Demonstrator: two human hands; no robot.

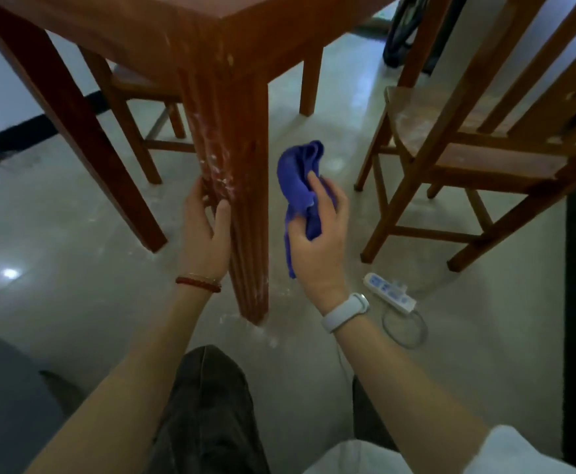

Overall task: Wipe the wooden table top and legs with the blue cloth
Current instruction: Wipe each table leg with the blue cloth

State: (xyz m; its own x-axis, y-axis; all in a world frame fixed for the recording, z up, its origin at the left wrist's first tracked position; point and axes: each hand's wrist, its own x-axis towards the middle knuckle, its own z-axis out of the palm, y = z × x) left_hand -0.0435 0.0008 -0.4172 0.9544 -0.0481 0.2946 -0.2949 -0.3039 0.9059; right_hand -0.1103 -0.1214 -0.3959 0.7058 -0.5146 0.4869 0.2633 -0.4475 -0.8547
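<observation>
The wooden table (262,32) stands above me, seen from low down. Its near leg (242,186) is ribbed and carries white dusty smears around the middle. My left hand (206,227) holds this leg from the left, fingers behind it and thumb on the front edge. To the right of the leg, my right hand (317,237) grips the bunched blue cloth (300,179), held in the air a little apart from the wood. The cloth's tail hangs below my palm.
A wooden chair (478,145) stands close on the right. A second chair (143,94) sits under the table behind the leg. A white power strip (389,292) with its cable lies on the tiled floor beside my right wrist. White dust specks surround the leg's foot.
</observation>
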